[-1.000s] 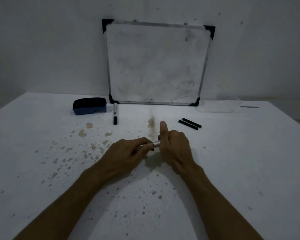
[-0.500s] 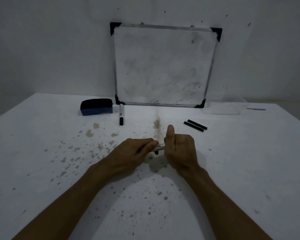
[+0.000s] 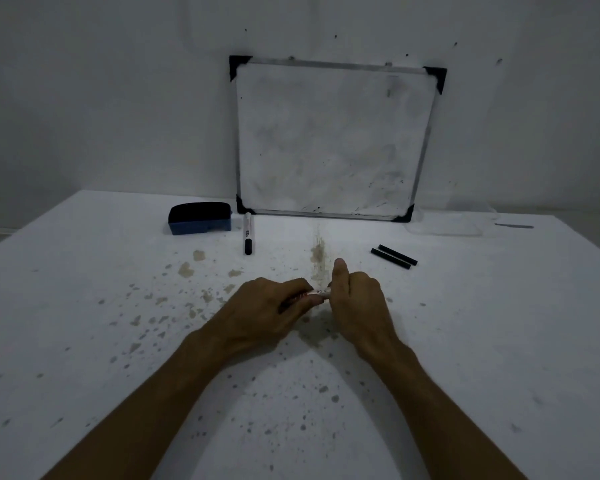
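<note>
Ana: What is the biggest thing here?
Ben: The wide white table (image 3: 84, 341) with brown spots on it. Next is the square whiteboard (image 3: 329, 140) with a metal frame and black corners. It stands at the far edge of the table and leans on the wall.
Ana: And the hands?
Ben: There are 2, close together over the middle of the table. The left hand (image 3: 260, 313) pinches 1 end of a small thing. The right hand (image 3: 357, 303) has its fingers curled round the other end, with the thumb sticking up.
Ana: What lies around them?
Ben: A blue block eraser (image 3: 200, 218) with a black top sits by the left foot of the board. Just beside it lies a white marker pen with a black cap (image 3: 248, 233). Over on the right lie 2 short black sticks (image 3: 394, 257), side by side.
Ana: So what is the small thing?
Ben: A thin white marker pen (image 3: 321, 292). Only a short bit shows between the hands. I think they are working its cap, but I cannot tell if it goes off or on.
Ana: How do you do that well?
Ben: Hold the body tight with 1 hand, keep the pen level, and move the cap straight along the pen, not bent. Go slow, so no ink smears on the fingers.
</note>
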Available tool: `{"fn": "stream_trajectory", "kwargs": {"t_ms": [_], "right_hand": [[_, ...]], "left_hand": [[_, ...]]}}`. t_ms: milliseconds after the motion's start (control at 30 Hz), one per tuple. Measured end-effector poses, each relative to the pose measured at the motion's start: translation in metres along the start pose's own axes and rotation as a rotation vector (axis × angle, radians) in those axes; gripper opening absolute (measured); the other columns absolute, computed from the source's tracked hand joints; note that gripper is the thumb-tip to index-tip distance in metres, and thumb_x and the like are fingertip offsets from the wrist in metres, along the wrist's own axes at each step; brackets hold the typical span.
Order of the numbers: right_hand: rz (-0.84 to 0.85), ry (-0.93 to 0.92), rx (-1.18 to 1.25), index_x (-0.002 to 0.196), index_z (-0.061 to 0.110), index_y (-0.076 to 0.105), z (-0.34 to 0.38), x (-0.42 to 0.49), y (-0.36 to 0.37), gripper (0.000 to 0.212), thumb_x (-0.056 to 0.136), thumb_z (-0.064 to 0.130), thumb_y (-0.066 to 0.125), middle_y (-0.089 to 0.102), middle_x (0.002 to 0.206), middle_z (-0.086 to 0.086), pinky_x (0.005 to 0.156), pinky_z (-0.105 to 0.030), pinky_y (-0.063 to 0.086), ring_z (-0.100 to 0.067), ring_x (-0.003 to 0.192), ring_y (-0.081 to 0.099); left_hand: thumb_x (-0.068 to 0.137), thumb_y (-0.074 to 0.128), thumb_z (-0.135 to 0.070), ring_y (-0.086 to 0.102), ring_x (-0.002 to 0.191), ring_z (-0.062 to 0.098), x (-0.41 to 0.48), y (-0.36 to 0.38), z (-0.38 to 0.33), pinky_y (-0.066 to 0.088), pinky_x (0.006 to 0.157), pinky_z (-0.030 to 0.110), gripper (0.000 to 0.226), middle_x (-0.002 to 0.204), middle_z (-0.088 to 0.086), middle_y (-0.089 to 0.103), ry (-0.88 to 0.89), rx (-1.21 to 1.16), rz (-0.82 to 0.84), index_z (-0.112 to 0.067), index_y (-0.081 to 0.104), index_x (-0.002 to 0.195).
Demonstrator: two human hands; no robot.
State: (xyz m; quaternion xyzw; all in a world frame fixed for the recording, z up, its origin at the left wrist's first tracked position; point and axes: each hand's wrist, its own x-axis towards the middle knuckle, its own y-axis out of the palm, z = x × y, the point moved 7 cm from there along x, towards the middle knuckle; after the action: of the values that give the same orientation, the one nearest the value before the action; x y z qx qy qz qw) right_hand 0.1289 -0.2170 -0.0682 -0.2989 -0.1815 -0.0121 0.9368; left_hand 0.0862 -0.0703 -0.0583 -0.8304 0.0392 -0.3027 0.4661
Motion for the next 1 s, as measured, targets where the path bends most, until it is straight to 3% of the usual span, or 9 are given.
{"fn": "stream_trajectory", "kwargs": {"t_ms": [100,200,333,433,500,600,733,867,1000], "right_hand": [[-0.038,-0.416,-0.013,0.06,0.005,0.061,0.026,-0.011,-0.009,0.058,0.108,0.024,0.036,0.045,0.042,0.0,0.035,-0.035,0.045,-0.017,0.032,0.043],[-0.088,-0.558,-0.033,0.055,0.008,0.057,0.037,-0.016,-0.018,0.071,0.11,0.04,0.026,0.047,0.04,-0.001,0.035,-0.026,0.039,-0.015,0.03,0.041],[0.023,0.047,0.054,0.049,0.019,0.051,0.007,-0.002,-0.005,0.074,0.104,0.061,0.023,0.055,0.047,0.0,0.044,-0.021,0.038,-0.012,0.042,0.055],[0.08,0.297,0.013,0.057,0.019,0.051,-0.013,0.001,0.005,0.064,0.108,0.05,0.028,0.056,0.058,0.002,0.052,-0.026,0.036,-0.009,0.054,0.054],[0.055,0.199,0.053,0.058,0.021,0.048,-0.007,0.0,0.002,0.056,0.109,0.04,0.032,0.05,0.054,0.004,0.047,-0.024,0.036,-0.003,0.046,0.048],[0.065,-0.216,0.023,0.064,0.026,0.045,0.022,-0.01,0.0,0.046,0.107,0.027,0.03,0.039,0.045,0.011,0.039,-0.032,0.039,-0.006,0.035,0.038],[0.018,-0.356,0.134,0.058,0.023,0.055,0.025,-0.01,-0.01,0.055,0.106,0.033,0.03,0.041,0.041,0.007,0.033,-0.036,0.042,-0.015,0.03,0.039],[-0.202,-0.106,0.25,0.065,-0.005,0.062,-0.015,0.003,-0.044,0.077,0.102,0.053,0.027,0.06,0.056,-0.025,0.05,-0.046,0.055,-0.037,0.05,0.059],[-0.043,0.045,0.115,0.066,0.002,0.061,-0.021,-0.003,-0.022,0.078,0.095,0.064,0.023,0.068,0.067,-0.017,0.06,-0.04,0.053,-0.028,0.062,0.065]], "left_hand": [[0.099,0.044,-0.061,0.054,0.051,0.004,-0.002,0.003,0.007,0.042,0.053,0.01,0.034,0.059,-0.015,0.06,-0.078,-0.2,0.075,-0.038,0.068,0.092],[0.09,0.041,-0.076,0.054,0.053,0.003,-0.001,0.003,0.008,0.046,0.057,0.012,0.045,0.072,-0.011,0.069,-0.166,-0.317,0.14,-0.043,0.07,0.083],[0.097,0.05,-0.063,0.054,0.048,0.0,0.0,-0.019,-0.007,0.043,0.051,0.012,0.039,0.063,-0.014,0.069,0.047,0.05,-0.131,-0.033,0.075,0.094],[0.099,0.053,-0.056,0.057,0.049,0.002,-0.004,-0.023,-0.017,0.049,0.049,0.023,0.036,0.065,-0.01,0.071,0.178,0.278,-0.238,-0.029,0.075,0.093],[0.1,0.045,-0.061,0.059,0.048,0.005,0.0,-0.019,-0.011,0.053,0.049,0.027,0.045,0.064,-0.009,0.071,0.129,0.18,-0.119,-0.028,0.075,0.099],[0.091,0.038,-0.078,0.063,0.056,0.003,0.002,-0.002,0.01,0.047,0.058,0.015,0.058,0.071,-0.016,0.07,-0.131,-0.218,0.199,-0.034,0.076,0.096],[0.089,0.048,-0.079,0.037,0.041,0.007,-0.015,0.006,0.033,0.035,0.042,0.017,0.058,0.052,-0.008,0.048,-0.379,-0.566,0.452,-0.029,0.078,0.093],[0.087,0.051,-0.078,0.029,0.044,0.012,-0.03,-0.021,0.067,0.028,0.041,0.022,0.064,0.057,-0.003,0.038,-0.577,-0.761,0.323,-0.018,0.073,0.093],[0.085,0.043,-0.084,0.04,0.043,0.01,-0.015,-0.028,0.056,0.037,0.045,0.022,0.063,0.053,-0.004,0.049,-0.463,-0.517,0.059,-0.028,0.071,0.087]]}}
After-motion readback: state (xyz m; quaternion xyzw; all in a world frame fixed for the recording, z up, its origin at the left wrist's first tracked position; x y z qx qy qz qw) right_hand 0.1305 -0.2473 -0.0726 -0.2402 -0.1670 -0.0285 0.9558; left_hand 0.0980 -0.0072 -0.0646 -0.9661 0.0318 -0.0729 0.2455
